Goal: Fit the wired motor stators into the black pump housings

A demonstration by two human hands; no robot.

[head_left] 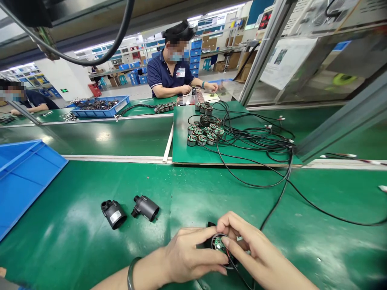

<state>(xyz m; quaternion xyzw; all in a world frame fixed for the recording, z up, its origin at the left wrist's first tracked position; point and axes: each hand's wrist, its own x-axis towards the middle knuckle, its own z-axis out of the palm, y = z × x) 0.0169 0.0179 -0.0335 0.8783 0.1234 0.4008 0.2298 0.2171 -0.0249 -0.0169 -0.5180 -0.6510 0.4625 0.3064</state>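
Observation:
Near the bottom centre, my left hand (193, 253) is wrapped round a black round housing (232, 262) with a green circuit board (220, 244) inside its open end. From the right, my right hand (246, 243) reaches over the same housing, thumb and fingertips at the board and its rim. A black cable with a red wire comes out beside the board, under my right hand. Two black pump-like housings, one with a white label (115, 216) and one without (147, 208), lie on the green table to the left.
Several round motor parts (202, 139) and a tangle of black cables (256, 139) lie on a raised green board (187, 155). A blue bin (33, 169) stands at the left. Across the bench a person (172, 68) handles small parts beside a filled blue tray (102, 112).

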